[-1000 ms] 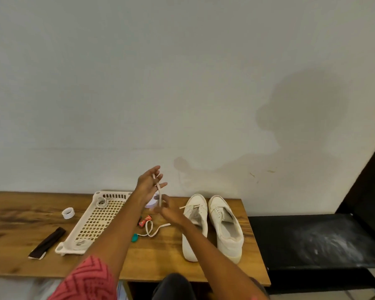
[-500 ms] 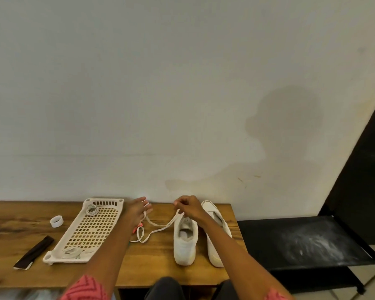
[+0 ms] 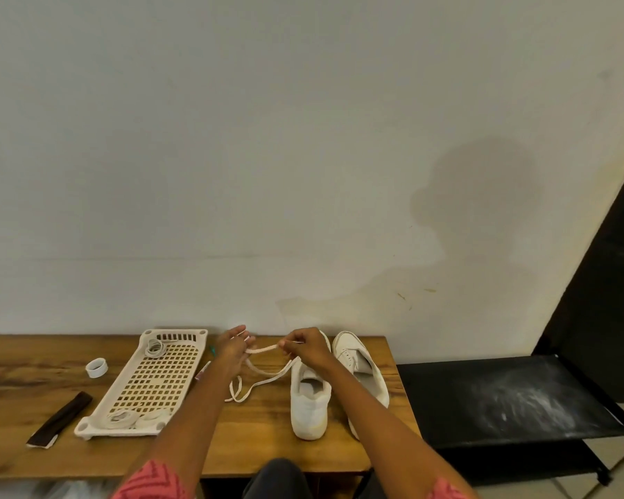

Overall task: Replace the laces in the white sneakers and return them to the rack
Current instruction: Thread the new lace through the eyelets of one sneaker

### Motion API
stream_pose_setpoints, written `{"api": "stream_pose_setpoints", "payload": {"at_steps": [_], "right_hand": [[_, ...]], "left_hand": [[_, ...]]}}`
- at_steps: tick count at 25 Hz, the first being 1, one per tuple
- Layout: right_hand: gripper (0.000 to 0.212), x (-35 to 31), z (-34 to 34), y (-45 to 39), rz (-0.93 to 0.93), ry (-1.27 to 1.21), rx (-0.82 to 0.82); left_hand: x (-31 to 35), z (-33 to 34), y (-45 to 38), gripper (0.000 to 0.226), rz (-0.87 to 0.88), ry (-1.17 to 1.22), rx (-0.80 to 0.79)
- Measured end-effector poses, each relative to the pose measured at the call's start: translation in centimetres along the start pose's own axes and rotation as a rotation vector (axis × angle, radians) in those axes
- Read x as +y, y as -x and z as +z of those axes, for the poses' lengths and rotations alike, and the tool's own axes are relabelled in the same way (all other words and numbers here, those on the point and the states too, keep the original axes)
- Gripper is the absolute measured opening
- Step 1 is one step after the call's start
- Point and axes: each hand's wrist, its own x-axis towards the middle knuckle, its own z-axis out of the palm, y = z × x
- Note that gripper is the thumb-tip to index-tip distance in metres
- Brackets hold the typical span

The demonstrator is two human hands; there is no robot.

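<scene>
Two white sneakers stand side by side on the wooden table, the left sneaker nearer me and the right sneaker beside it. A white lace runs taut between my hands, and its slack loops lie on the table by the left sneaker. My left hand pinches one part of the lace. My right hand pinches the lace above the left sneaker's front and hides that part of the shoe.
A cream perforated tray with coiled laces lies left of my hands. A white tape roll and a dark strip lie further left. A black rack stands to the right of the table. A wall rises behind.
My hands came down from in front of the wall to just above the table and moved apart. The lace is now stretched between them, with my right hand over the left sneaker.
</scene>
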Motion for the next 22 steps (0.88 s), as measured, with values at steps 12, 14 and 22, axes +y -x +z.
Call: {"api": "stream_pose_setpoints", "payload": {"at_steps": [12, 14, 22], "right_hand": [[0.029, 1.5, 0.0, -0.8, -0.051, 0.207, 0.022], [0.03, 2.1, -0.2, -1.3, -0.054, 0.212, 0.026], [0.023, 5.3, -1.6, -2.7, 0.121, 0.374, 0.156]], "left_hand": [[-1.2, 3.6, -0.7, 0.014, 0.315, -1.043, -0.384], [-1.3, 3.9, -0.5, 0.019, 0.266, -0.958, -0.443], [-3.1, 5.0, -2.7, 0.028, 0.162, -0.84, -0.167]]}}
